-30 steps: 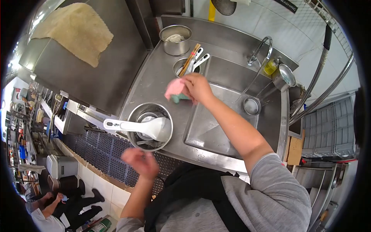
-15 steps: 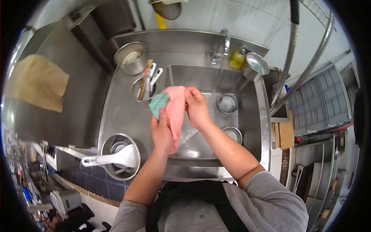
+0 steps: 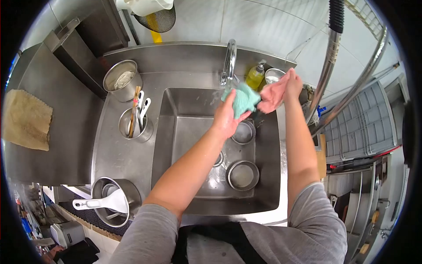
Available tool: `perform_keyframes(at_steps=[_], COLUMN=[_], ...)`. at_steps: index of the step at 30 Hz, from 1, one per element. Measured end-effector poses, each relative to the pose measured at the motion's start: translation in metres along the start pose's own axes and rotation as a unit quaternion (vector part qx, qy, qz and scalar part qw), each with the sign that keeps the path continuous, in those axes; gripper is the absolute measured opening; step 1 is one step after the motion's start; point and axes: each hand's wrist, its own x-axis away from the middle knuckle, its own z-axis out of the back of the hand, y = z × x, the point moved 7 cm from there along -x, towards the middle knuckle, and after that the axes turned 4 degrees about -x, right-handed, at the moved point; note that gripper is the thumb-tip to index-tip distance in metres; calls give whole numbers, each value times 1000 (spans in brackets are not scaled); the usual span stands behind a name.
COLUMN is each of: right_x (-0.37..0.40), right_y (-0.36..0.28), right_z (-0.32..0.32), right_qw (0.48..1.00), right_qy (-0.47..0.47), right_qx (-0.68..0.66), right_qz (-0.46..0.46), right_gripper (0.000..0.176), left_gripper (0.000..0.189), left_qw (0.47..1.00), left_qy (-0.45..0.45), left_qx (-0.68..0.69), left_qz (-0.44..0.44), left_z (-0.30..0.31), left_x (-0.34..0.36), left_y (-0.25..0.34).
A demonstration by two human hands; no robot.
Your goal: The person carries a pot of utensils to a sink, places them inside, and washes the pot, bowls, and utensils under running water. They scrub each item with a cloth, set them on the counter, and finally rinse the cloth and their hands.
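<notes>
Cloth [image 3: 247, 99], teal at one end and pink at the other, has come up from mid-basin to twelve o'clock of the sink [image 3: 184, 132], just beside the faucet [image 3: 229, 59], and is now spread out. Left hand [image 3: 225, 118] grips the teal end; right hand [image 3: 292, 82] pinches the pink end near the soap bottle [image 3: 256, 75]; steel bowls [image 3: 242, 175] lie below.
</notes>
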Motion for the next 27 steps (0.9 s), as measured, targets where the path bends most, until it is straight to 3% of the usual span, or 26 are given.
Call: perform_keyframes(at_steps=[1, 2, 3, 4, 5, 8, 9, 10, 12, 14, 15, 16, 17, 18, 19, 20, 21, 22, 23, 24, 25, 26, 27], right_x=[-15, -22, -18, -1, 12, -45, -61, -56, -30, -20, -16, -9, 3, 21, 39, 52, 75, 102, 130, 162, 187, 211, 234], right_y=[-3, -5, -10, -7, 6, 118, 134, 121, 83, 67, 51, 35, 18, -3, -17, -21, -32, -43, -55, -68, -65, -55, -36], right_z=[-13, -29, -36, -56, -67, -72, -66, -67, -65, -63, -58, -50, -47, -48, -49, -44, -47, -48, -49, -55, -55, -56, -57], right_qw=[974, 897, 897, 804, 678, 665, 709, 709, 665, 674, 815, 903, 903, 909, 895, 896, 858, 809, 819, 828, 837, 846, 882], right_qy=[-50, -97, -102, -219, -329, -404, -359, -361, -458, -481, -424, -340, -340, -340, -332, -331, -418, -502, -491, -480, -468, -455, -409], right_qx=[214, 416, 413, 544, 655, 626, 603, 602, 589, 561, 385, 187, 188, 49, -90, -91, -141, -189, -207, -226, -218, -210, -165], right_qz=[59, 117, 117, 93, 66, 60, 68, 67, -6, 8, -90, -183, -183, -236, -283, -282, -262, -240, -211, -182, -183, -184, -166], right_gripper=[33, 29, 29, 28, 27, 28, 27, 27, 29, 31, 30, 31, 31, 30, 29, 29, 30, 31, 32, 34, 30, 25, 21], left_gripper=[41, 41, 39, 38, 36, 36, 37, 39, 44, 44, 44, 48, 53, 53, 59, 64, 69, 63, 56, 42, 32, 36, 54], left_qw=[995, 995, 981, 955, 943, 894, 853, 803, 766, 738, 739, 686, 625, 625, 485, 327, 373, 400, 422, 524, 667, 891, 944], left_qy=[42, 46, 19, -7, 10, 39, 80, 119, 210, 296, 296, 372, 443, 443, 483, 504, 465, 379, 291, 200, 126, 98, 158], left_qx=[-92, -92, -195, -294, -331, -443, -509, -569, -584, -589, -588, -619, -642, -642, -718, -767, -750, -766, -773, -755, -683, -412, -286], left_qz=[8, 5, -9, -22, -24, -50, -89, -127, -170, -146, -146, -85, -24, -25, -127, -225, -289, -332, -373, -341, -267, -162, -52], left_z=[1, 10, 20, 29, 38, 85, 107, 127, 167, 219, 231, 249, 263, 256, 228, 195, 179, 156, 132, 119, 121, 131, 134], left_x=[4, 4, 4, 8, 21, 68, 88, 111, 156, 194, 205, 221, 235, 237, 244, 250, 245, 227, 207, 179, 142, 101, 69], left_y=[2, -1, -4, -5, 0, 31, 52, 74, 112, 135, 138, 140, 141, 138, 142, 139, 132, 118, 104, 89, 65, 30, 2])
